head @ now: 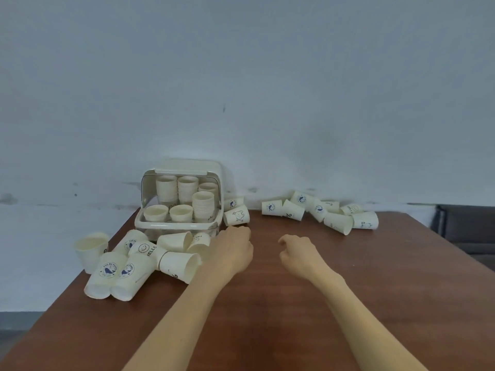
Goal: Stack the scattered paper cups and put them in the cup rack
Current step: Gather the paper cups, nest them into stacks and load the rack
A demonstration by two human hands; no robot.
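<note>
Head view, left hand (232,250) and right hand (298,251) loosely curled over wooden table (294,317), holding nothing, cup rack (179,202) at back left with stacked cups inside, loose paper cups (150,259) lying in front of it, more cups (321,211) scattered at back right.

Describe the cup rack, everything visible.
The cup rack is a cream, plastic-looking box with rounded corners, its front cover flipped up onto the roof. It stands upright at the table's far left edge near the wall. Inside, stacks of paper cups stand mouth-up on a slatted tray. Loose cups lie against its front and right side.
</note>
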